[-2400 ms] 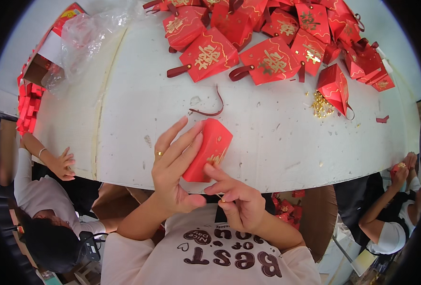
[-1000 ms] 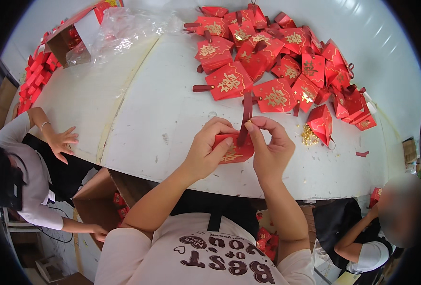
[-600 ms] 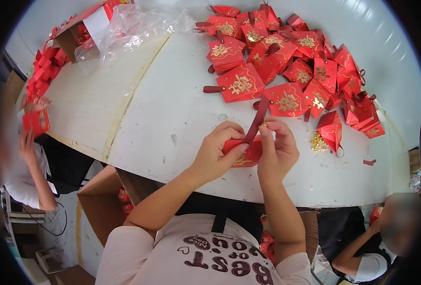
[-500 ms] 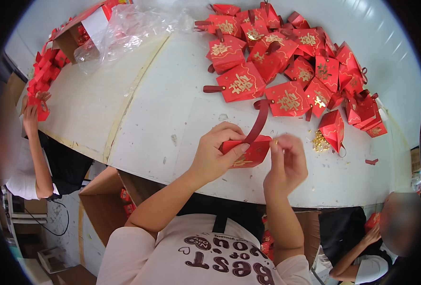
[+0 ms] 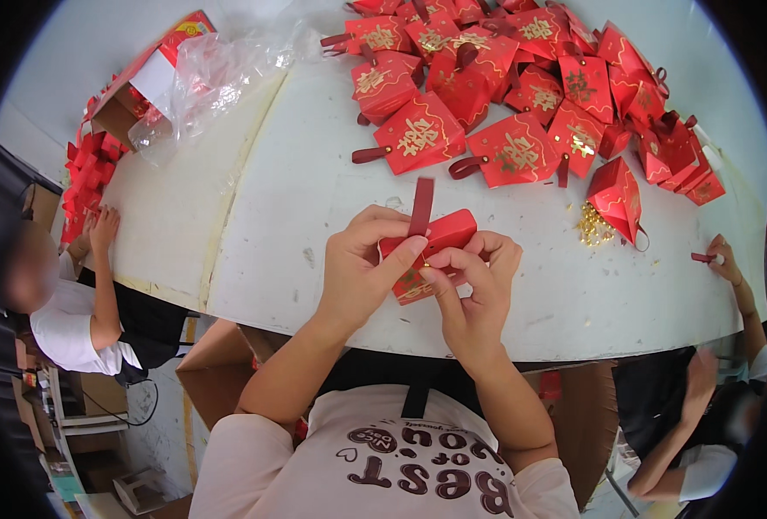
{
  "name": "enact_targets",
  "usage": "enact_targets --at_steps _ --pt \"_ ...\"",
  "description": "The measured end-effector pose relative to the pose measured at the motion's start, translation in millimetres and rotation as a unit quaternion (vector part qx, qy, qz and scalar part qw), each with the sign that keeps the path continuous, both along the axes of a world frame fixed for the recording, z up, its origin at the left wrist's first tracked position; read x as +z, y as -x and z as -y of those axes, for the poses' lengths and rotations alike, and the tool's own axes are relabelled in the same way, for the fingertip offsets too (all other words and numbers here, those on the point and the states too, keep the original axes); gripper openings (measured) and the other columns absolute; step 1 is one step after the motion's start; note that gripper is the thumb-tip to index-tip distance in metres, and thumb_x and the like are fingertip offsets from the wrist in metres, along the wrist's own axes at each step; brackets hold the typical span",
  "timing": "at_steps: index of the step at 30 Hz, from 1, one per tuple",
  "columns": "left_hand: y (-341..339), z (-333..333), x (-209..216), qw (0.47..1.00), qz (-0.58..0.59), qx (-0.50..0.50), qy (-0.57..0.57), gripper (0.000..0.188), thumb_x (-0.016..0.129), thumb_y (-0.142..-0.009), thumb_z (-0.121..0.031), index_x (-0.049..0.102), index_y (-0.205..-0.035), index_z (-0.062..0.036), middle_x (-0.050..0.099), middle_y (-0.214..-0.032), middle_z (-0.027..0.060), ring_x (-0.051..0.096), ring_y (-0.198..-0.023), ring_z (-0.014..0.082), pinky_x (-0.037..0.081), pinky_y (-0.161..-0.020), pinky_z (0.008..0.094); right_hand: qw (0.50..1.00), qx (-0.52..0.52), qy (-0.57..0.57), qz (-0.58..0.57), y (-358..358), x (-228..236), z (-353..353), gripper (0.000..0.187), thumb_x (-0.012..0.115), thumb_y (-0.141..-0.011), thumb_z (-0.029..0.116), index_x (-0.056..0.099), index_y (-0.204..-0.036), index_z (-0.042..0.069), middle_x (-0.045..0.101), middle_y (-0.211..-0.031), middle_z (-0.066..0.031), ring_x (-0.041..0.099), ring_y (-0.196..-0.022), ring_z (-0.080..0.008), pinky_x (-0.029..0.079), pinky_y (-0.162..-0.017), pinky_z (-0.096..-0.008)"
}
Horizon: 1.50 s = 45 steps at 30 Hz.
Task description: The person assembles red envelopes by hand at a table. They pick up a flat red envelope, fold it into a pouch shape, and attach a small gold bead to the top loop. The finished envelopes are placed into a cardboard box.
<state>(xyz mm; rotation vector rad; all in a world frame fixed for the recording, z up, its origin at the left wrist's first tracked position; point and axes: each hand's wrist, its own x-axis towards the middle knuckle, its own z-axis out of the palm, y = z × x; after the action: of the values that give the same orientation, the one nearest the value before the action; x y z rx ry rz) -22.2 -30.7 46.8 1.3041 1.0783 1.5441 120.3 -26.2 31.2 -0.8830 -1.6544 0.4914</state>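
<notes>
My left hand grips a small red paper gift box just past the table's front edge. Its thumb presses the foot of a dark red ribbon strip, which stands up from the box. My right hand is closed at the box's near side, its thumb and forefinger pinching a tiny gold stud against the ribbon end. The fingers partly hide the box's gold print. A heap of gold studs lies to the right, beside a tilted red box.
Many finished red boxes with ribbon loops are piled at the back. A clear plastic bag and an open carton stand back left. Co-workers sit at both sides; the right one's hand holds a ribbon strip.
My right hand has moved left with the stud, onto the box's near side. The box has turned and the ribbon now stands straighter. A co-worker's hand with a ribbon has come in at right.
</notes>
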Motion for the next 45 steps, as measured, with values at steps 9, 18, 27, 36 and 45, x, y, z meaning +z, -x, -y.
enact_targets --at_steps 9,18,27,36,45 --pt "-8 -1 -2 0.904 -0.328 0.144 -0.233 0.011 0.070 -0.073 0.003 0.063 -0.083 0.0026 0.063 -0.092 0.0145 0.061 -0.085 0.0214 0.049 -0.068 0.0265 0.999 0.026 -0.021 0.004 -30 25 -4 0.016 0.069 -0.077 0.006 0.062 -0.091 0.003 0.053 -0.115 -0.0165 0.049 -0.101 -0.0282 0.038 -0.087 -0.0359" --pt "-11 -6 -20 0.925 -0.294 0.110 -0.213 0.015 0.067 -0.074 0.001 0.059 -0.087 0.0015 0.061 -0.092 0.0158 0.061 -0.078 0.0303 0.050 -0.067 0.0335 0.892 0.024 -0.426 0.150 -54 109 10 0.046 0.074 -0.065 0.018 0.059 -0.109 0.014 0.042 -0.131 -0.0181 0.052 -0.105 -0.0274 0.043 -0.088 -0.0369" --pt "-5 -9 -15 0.935 -0.260 0.081 -0.227 0.018 0.068 -0.073 -0.003 0.058 -0.087 -0.0025 0.059 -0.090 0.0122 0.057 -0.086 0.0308 0.047 -0.073 0.0367 0.893 0.113 -0.417 0.123 -31 114 13 0.035 0.070 -0.068 0.009 0.059 -0.102 0.008 0.049 -0.115 -0.0177 0.054 -0.097 -0.0261 0.044 -0.083 -0.0351" --pt "14 -20 -14 0.908 -0.320 0.036 -0.269 0.017 0.069 -0.071 -0.003 0.058 -0.084 -0.0035 0.056 -0.084 0.0081 0.053 -0.081 0.0290 0.045 -0.073 0.0375 0.907 0.193 -0.362 0.092 -20 116 8 0.025 0.066 -0.071 0.000 0.058 -0.095 0.003 0.055 -0.100 -0.0173 0.057 -0.088 -0.0249 0.046 -0.079 -0.0332" --pt "-8 -20 -14 0.961 -0.203 0.056 -0.179 0.017 0.070 -0.070 0.001 0.065 -0.086 -0.0004 0.063 -0.086 0.0104 0.060 -0.081 0.0250 0.049 -0.072 0.0340 0.982 0.180 -0.053 0.017 -14 56 9 0.015 0.061 -0.075 -0.008 0.057 -0.088 -0.002 0.062 -0.085 -0.0170 0.059 -0.080 -0.0236 0.047 -0.074 -0.0313"
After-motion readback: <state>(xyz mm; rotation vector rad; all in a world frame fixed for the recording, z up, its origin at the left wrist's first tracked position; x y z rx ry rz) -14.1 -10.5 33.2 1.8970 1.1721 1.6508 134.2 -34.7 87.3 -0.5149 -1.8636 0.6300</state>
